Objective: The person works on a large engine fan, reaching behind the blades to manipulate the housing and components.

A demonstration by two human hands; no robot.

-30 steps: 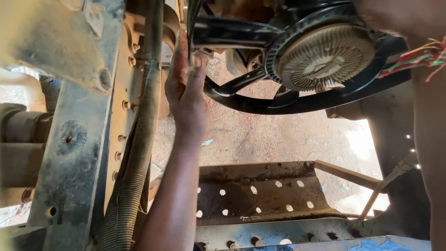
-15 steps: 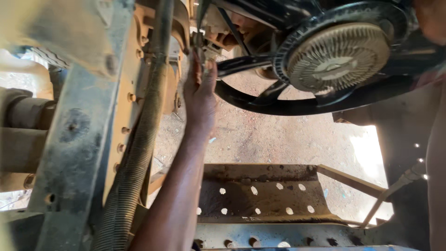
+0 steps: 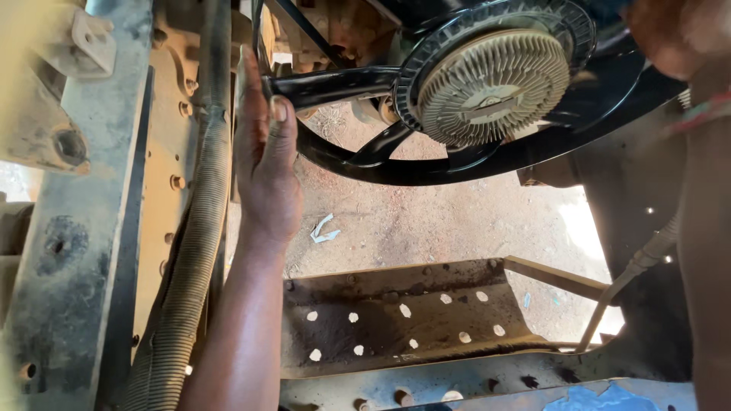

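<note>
up top, left hand reaches to the black fan blade, thumb on the blade's near end, fingers loosely curled, not clamped. blade's long axis runs right toward the ribbed fan clutch. right hand's grip: cannot tell.

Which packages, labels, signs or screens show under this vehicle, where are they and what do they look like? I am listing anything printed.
No package, sign or screen shows.
Possible mark: centre of the round finned fan hub, upper right, pale metal; too blurred to tell.
Paper scrap: on the dirt ground right of the left hand, small, whitish, crumpled; no print visible.
</note>
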